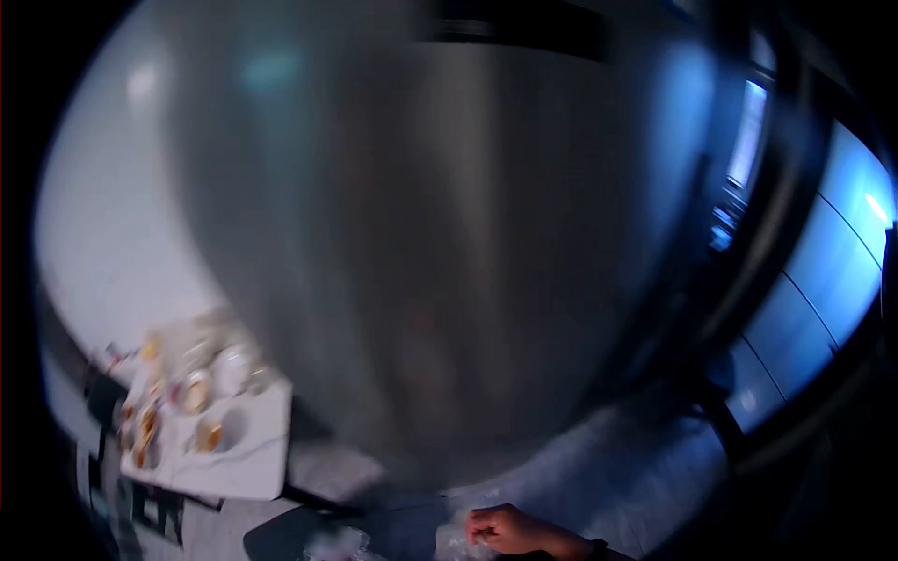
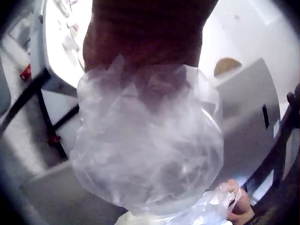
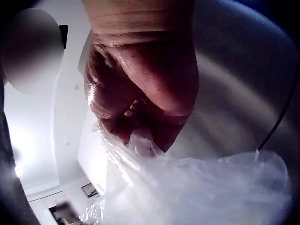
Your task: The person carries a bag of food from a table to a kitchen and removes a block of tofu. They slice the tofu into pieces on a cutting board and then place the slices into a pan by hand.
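Observation:
My right hand [image 3: 145,89] grips a thin clear plastic bag [image 3: 211,187], its fingers curled into the film. The same right hand [image 1: 505,530] is low in the head view, with plastic under its fingertips. In the left wrist view, loose translucent plastic [image 2: 150,140] covers my left hand [image 2: 154,84] from the wrist down. Its fingers are hidden behind the crumpled film, so I cannot tell how they lie. At the lower right of that view, the right hand [image 2: 239,206] pinches an edge of the plastic.
A large blurred grey surface [image 1: 421,234] fills most of the head view. At left stands a white table [image 1: 262,467] bearing several food items and containers. A dark seat [image 1: 281,535] is at the bottom, with pale floor [image 1: 636,458] to the right.

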`<act>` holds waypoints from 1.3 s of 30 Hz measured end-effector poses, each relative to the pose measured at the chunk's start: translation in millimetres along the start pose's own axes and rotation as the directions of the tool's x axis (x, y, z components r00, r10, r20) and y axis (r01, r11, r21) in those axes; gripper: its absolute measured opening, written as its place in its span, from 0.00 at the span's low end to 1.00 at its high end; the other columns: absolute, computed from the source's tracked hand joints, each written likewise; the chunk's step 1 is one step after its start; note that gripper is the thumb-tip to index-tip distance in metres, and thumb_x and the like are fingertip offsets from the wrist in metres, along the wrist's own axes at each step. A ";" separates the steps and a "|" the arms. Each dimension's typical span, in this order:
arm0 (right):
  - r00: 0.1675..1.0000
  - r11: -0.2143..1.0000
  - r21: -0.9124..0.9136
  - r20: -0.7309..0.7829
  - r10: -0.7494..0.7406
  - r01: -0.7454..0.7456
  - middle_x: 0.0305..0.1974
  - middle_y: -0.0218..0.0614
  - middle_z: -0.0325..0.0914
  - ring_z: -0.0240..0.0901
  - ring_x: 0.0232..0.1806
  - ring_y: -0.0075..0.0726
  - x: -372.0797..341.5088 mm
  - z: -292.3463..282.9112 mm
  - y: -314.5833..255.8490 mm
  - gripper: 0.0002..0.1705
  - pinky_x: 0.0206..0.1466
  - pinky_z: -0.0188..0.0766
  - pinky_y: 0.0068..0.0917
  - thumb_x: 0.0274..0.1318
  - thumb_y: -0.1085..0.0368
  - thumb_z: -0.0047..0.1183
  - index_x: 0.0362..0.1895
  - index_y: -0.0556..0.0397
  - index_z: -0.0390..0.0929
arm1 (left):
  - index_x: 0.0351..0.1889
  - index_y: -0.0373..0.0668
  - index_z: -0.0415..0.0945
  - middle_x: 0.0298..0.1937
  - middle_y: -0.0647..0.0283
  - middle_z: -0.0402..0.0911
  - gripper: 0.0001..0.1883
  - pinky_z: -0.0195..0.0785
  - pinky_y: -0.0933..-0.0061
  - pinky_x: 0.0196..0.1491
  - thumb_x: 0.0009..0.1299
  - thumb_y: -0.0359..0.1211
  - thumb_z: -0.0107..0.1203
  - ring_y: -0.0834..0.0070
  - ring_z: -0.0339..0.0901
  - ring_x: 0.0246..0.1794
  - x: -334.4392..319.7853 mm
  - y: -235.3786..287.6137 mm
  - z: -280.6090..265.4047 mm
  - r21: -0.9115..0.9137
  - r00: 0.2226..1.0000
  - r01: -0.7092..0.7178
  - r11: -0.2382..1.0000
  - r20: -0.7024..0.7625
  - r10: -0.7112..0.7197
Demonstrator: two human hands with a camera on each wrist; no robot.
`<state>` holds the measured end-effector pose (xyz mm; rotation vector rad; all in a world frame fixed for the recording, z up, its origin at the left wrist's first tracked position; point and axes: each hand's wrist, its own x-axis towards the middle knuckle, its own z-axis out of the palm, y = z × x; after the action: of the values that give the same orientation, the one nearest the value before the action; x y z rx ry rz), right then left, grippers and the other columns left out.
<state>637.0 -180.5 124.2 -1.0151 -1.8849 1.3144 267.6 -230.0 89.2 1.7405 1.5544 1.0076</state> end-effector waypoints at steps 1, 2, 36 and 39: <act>0.994 0.995 0.035 -0.057 0.092 -0.090 0.36 0.32 0.78 0.77 0.40 0.34 -37.5 -20.4 1.9 0.10 0.47 0.71 0.27 0.52 0.83 0.47 0.32 0.56 0.76 | 0.48 0.38 0.79 0.43 0.51 0.77 0.13 0.67 0.50 0.46 0.67 0.32 0.61 0.50 0.72 0.42 11.1 17.8 30.7 -0.058 1.000 -0.006 0.998 0.024 0.007; 0.982 0.999 0.040 -0.187 0.037 -0.030 0.36 0.36 0.79 0.78 0.38 0.39 -76.4 -38.2 19.6 0.04 0.45 0.73 0.30 0.59 0.73 0.54 0.38 0.54 0.79 | 0.52 0.39 0.79 0.50 0.50 0.79 0.15 0.69 0.50 0.51 0.68 0.32 0.60 0.49 0.74 0.51 20.4 30.9 58.8 0.025 0.982 -0.046 0.999 0.186 0.041; 0.102 0.892 0.264 -0.942 0.320 -0.366 0.25 0.34 0.76 0.73 0.30 0.29 -505.4 -585.4 237.0 0.04 0.37 0.72 0.32 0.55 0.71 0.56 0.34 0.54 0.83 | 0.64 0.39 0.73 0.59 0.54 0.80 0.27 0.62 0.55 0.68 0.65 0.33 0.60 0.57 0.74 0.63 202.6 533.0 935.7 -0.329 -0.430 0.019 0.944 0.850 0.305; 0.223 0.830 0.297 -0.871 0.439 -0.473 0.30 0.36 0.78 0.75 0.34 0.32 -518.2 -655.5 283.8 0.09 0.39 0.73 0.35 0.58 0.66 0.56 0.41 0.54 0.83 | 0.64 0.39 0.73 0.59 0.54 0.80 0.27 0.62 0.55 0.69 0.64 0.33 0.61 0.57 0.74 0.63 216.7 554.8 980.6 -0.322 -0.306 0.017 0.947 0.900 0.311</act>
<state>1511.2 -255.4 29.9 -1.9173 -0.6896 0.6245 1398.6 -40.2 53.6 1.6435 -0.0430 -0.4642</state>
